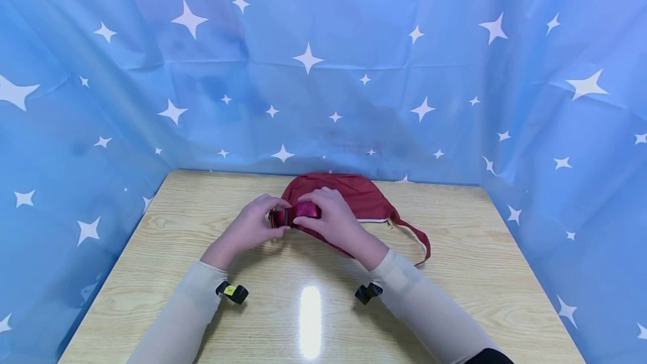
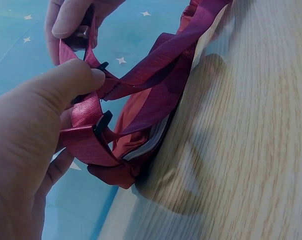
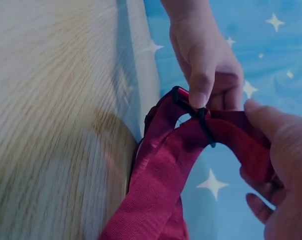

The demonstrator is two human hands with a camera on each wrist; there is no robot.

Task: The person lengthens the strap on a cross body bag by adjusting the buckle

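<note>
A dark red waist bag (image 1: 354, 187) lies at the back of the table, its white-edged zipper facing me. My left hand (image 1: 253, 222) pinches the bag's red webbing strap (image 2: 88, 111) between thumb and fingers, beside black strap sliders (image 2: 103, 123). Just to its right, my right hand (image 1: 335, 219) holds a looped stretch of the same strap. A dark buckle piece (image 2: 81, 36) shows under the right hand's fingers in the left wrist view. Seen from the right wrist, the strap (image 3: 155, 185) folds in layers through a black slider (image 3: 206, 129) between the two hands.
The pale wood table (image 1: 242, 319) ends at a blue curtain (image 1: 354, 27) with white stars, which closes off the back and both sides. The bag's other strap end (image 1: 422, 240) curls on the table to the right.
</note>
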